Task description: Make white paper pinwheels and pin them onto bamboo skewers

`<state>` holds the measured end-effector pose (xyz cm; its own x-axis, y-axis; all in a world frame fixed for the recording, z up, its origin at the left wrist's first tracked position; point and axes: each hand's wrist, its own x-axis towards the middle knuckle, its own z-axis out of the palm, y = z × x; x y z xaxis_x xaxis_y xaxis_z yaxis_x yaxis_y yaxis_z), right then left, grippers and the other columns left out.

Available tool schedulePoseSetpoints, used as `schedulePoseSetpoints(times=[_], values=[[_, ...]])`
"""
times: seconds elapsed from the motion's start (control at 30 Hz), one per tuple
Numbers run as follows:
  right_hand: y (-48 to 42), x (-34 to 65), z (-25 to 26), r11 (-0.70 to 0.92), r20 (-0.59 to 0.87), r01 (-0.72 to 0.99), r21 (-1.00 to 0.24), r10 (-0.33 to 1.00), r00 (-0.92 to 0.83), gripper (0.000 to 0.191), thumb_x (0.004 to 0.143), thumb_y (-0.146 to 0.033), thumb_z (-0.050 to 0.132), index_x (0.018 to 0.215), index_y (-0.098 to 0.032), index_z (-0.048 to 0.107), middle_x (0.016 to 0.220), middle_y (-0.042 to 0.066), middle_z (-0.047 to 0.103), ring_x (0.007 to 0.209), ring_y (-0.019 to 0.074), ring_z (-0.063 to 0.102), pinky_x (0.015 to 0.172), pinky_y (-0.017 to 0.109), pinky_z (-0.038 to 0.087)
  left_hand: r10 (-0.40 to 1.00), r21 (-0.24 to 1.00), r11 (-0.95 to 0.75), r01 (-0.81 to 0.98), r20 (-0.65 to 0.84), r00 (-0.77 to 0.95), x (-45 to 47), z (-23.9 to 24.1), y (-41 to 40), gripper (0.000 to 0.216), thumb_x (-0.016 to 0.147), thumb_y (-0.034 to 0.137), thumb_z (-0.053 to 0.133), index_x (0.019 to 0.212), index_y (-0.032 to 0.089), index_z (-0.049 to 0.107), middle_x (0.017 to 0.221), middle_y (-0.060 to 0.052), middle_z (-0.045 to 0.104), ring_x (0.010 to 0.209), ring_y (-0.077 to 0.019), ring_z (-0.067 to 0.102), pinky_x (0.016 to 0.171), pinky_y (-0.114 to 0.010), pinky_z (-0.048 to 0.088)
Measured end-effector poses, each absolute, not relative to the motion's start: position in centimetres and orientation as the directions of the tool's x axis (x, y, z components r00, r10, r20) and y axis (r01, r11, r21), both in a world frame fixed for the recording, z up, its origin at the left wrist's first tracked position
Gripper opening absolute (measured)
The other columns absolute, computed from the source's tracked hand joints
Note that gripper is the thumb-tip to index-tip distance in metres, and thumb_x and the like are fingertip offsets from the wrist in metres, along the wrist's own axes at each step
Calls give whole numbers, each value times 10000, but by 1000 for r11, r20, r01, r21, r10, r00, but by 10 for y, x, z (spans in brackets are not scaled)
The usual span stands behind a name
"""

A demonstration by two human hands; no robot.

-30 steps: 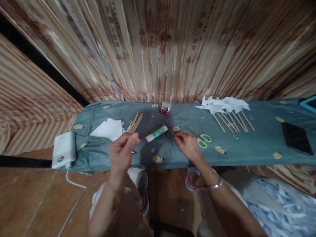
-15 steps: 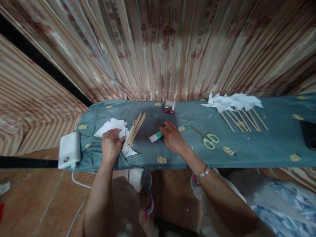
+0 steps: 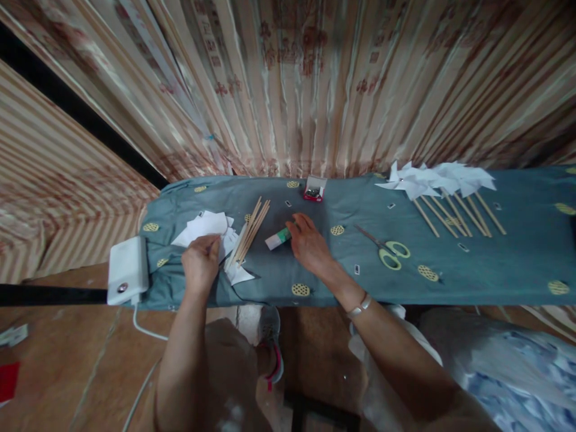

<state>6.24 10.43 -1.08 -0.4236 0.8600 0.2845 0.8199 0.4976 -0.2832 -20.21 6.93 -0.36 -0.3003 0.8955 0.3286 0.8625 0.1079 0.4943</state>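
Observation:
My left hand point(image 3: 200, 261) is over the near edge of a pile of white paper pieces point(image 3: 204, 225), thumb and fingers drawn together. What lies between its fingertips is hidden. In my right hand point(image 3: 310, 245), the fingers close round one end of a green and white glue stick point(image 3: 278, 239), which lies low over the cloth pointing left. Between the hands rests a bundle of thin wooden sticks point(image 3: 252, 231), slanting, with a white paper piece point(image 3: 239, 274) at its lower end.
A small red and white box point(image 3: 314, 189) of metal pins stands at the back. Scissors point(image 3: 387, 251) with green handles lie right of my right hand. Several white paper pinwheels point(image 3: 443, 180) on sticks lie farther right. A white power bank point(image 3: 128, 270) with a cable sits at the left end.
My left fingers have drawn together at the paper's edge. My right hand and the glue stick have shifted slightly left, toward the wooden sticks. The view has tilted a little.

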Motion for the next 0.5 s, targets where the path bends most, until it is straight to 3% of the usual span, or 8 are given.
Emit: schedulePoseSetpoints(times=[0.3, 0.5], values=[[98, 69, -4, 483, 333, 786, -385, 867, -370, 398, 885, -71, 449, 1262, -55, 575, 1422, 231, 461, 1383, 311, 380, 1131, 499, 385, 842, 600, 217, 770, 285, -459, -199, 2, 71, 317, 740, 380, 547, 827, 153, 749, 900, -115, 773, 821, -260, 722, 744, -331, 533], [99, 73, -4, 478, 325, 758, -445, 874, -360, 395, 862, -72, 472, 1242, -76, 579, 1420, 228, 460, 1379, 318, 379, 1115, 541, 391, 819, 703, 219, 677, 244, -518, -202, -2, 72, 269, 700, 382, 625, 790, 160, 745, 869, -102, 773, 811, -254, 718, 784, -350, 548]])
